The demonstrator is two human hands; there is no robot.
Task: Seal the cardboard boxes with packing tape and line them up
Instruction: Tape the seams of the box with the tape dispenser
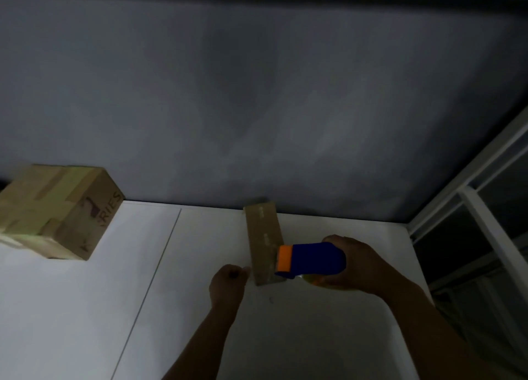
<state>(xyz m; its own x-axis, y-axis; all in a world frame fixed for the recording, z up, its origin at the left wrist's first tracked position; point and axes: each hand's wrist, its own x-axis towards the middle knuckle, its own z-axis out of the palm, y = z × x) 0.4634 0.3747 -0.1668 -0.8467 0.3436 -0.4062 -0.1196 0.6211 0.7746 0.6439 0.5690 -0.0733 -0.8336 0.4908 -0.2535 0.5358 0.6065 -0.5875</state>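
slim brown box (264,236) | right grip (354,265) holds blue-orange dispenser (313,261) | left grip (227,282) curled, contents unclear

Left grip (228,279) fisted; right grip (363,265) clasps the tape dispenser (314,258).

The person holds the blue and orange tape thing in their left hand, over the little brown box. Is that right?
Not quite. The tape dispenser is in the right hand, not the left. It is over the little brown box, as you said. The left hand sits at that box's near corner. The head view shows this.
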